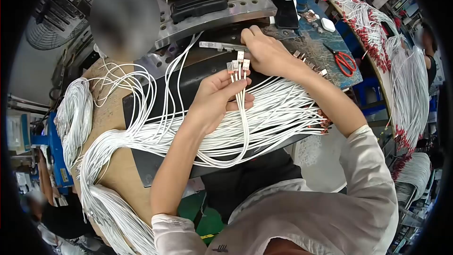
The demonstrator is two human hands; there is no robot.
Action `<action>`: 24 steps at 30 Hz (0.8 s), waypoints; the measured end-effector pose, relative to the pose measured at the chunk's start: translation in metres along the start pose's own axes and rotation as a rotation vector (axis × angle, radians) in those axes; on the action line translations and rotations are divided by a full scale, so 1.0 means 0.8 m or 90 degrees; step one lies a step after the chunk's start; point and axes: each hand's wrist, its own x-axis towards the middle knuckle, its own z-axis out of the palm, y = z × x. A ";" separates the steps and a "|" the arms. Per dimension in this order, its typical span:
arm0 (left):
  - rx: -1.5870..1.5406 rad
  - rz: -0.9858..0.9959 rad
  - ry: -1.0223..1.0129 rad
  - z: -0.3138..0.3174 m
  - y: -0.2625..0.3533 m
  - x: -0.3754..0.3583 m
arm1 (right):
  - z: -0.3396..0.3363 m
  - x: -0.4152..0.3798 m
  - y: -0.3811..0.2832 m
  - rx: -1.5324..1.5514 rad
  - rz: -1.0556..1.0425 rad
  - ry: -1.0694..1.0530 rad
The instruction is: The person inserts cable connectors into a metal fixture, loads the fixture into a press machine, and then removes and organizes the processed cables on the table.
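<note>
My left hand (218,95) pinches several white cables (242,113) between thumb and fingers. Their small boxy metal-and-orange connectors (240,57) point upward in a bunch above the fingertips. Just beyond them, my right hand (265,53) is bent with its fingers curled at the end of a narrow metal strip (222,46); what those fingers grip is hidden. A wide bundle of white cables (278,108) lies under both hands on a black board (141,160), its connector ends gathered at the right.
A machine with a perforated metal plate (255,7) stands ahead. On the blue bench are red-handled pliers (345,63), a black phone (283,7) and a white case (328,24). Coiled cables (75,113) lie left; more hang right. Other people are nearby.
</note>
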 end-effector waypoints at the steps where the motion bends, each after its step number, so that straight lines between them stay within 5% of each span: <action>1: -0.001 0.006 0.003 -0.001 -0.001 0.003 | -0.007 -0.001 0.002 0.009 -0.003 -0.038; 3: -0.003 0.011 0.009 -0.002 -0.007 0.008 | -0.018 -0.013 0.014 0.033 -0.003 -0.117; 4: -0.006 0.012 0.022 0.000 -0.008 0.008 | -0.020 -0.016 0.015 0.136 -0.107 -0.023; 5: 0.019 0.015 0.030 0.002 -0.007 0.009 | -0.027 -0.019 0.017 0.289 0.089 -0.120; 7: 0.063 0.013 0.042 0.008 -0.010 0.010 | -0.029 -0.021 0.031 0.558 0.195 -0.185; 9: 0.083 0.023 0.045 0.008 -0.011 0.012 | -0.017 -0.023 0.031 0.689 0.150 -0.152; 24: 0.081 0.026 0.044 0.003 -0.012 0.010 | -0.025 -0.031 0.010 0.675 0.210 -0.168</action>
